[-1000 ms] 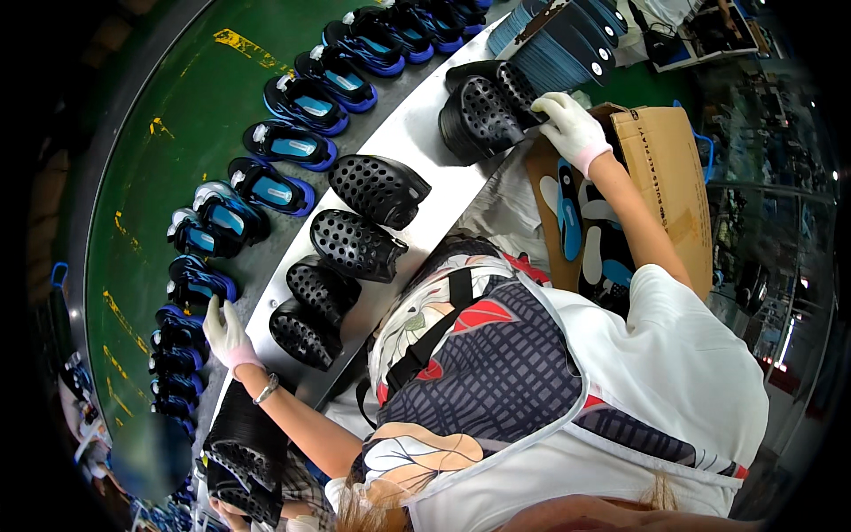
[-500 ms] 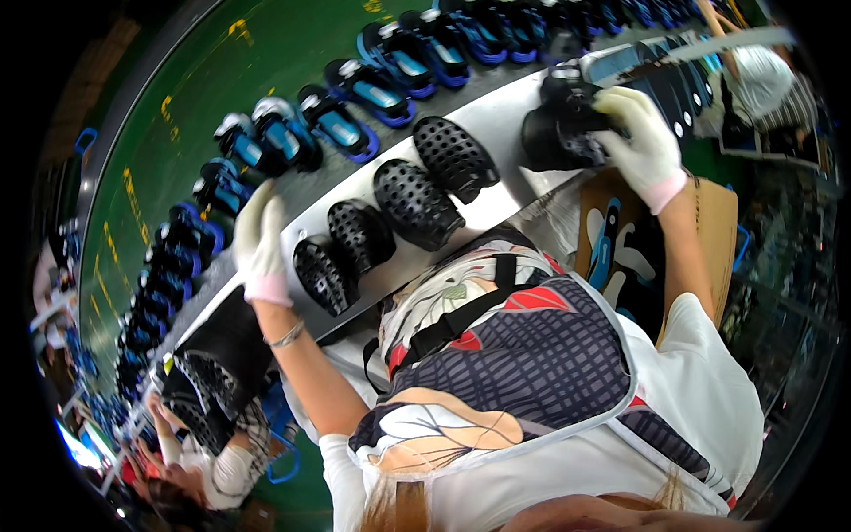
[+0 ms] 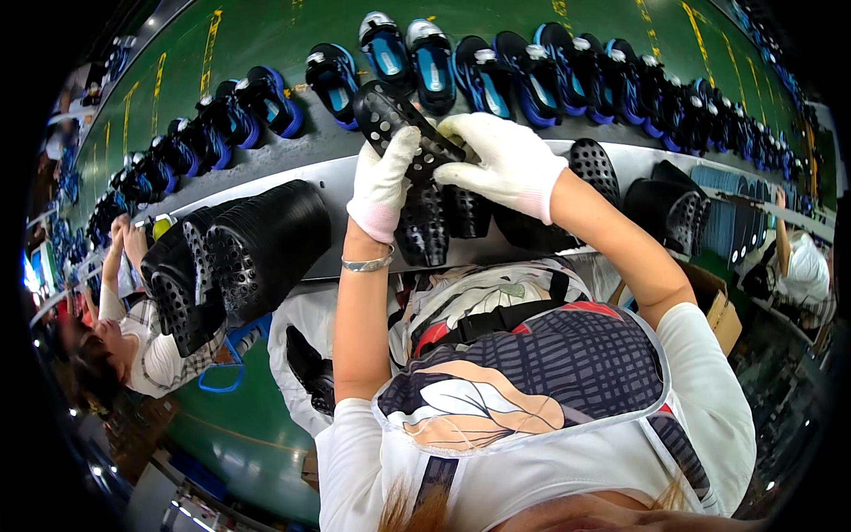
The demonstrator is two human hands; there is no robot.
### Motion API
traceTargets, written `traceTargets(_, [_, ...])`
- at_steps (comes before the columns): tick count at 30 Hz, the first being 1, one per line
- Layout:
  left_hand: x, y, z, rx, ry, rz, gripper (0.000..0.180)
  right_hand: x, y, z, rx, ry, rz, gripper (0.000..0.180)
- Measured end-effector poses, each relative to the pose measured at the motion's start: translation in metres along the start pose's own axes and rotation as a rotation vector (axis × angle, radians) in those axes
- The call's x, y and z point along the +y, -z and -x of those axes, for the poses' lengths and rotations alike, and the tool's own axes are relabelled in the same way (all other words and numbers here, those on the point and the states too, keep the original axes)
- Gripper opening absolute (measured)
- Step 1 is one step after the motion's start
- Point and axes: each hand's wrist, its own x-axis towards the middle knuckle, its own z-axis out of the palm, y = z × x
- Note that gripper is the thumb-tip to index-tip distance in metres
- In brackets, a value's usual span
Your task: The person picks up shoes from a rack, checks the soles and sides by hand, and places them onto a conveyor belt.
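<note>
Long white bench (image 3: pixel 341 177) runs beneath white-gloved right hand (image 3: pixel 507 164) and white-gloved left hand (image 3: pixel 385 184). Stack of nested, black, perforated plastic-looking shells (image 3: pixel 261 244) lies left of the left hand. Both hands grasp one curved black perforated piece (image 3: pixel 383 113) — raised between them.

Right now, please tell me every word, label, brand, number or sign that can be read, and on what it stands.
No text can be read clearly.
Blue shoe insoles: pale marks, too small to read.
Blue stack, right: white spots, too small to read.
Held black piece: no writing visible.
</note>
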Motion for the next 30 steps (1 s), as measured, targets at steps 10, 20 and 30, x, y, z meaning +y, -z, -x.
traceTargets(10, [0.009,0.053,-0.032,0.360,-0.002,0.168,0.034,-0.015,-0.049,-0.088,0.050,-0.091,0.116,0.039])
traceTargets(20, [-0.008,0.121,-0.053,0.492,-0.340,-1.136,0.030,0.017,-0.047,-0.184,-0.249,-0.290,0.183,0.057])
traceTargets(30, [-0.029,0.128,-0.102,0.472,-0.262,-1.389,0.021,-0.031,-0.064,-0.260,-0.350,-0.031,0.831,0.041])
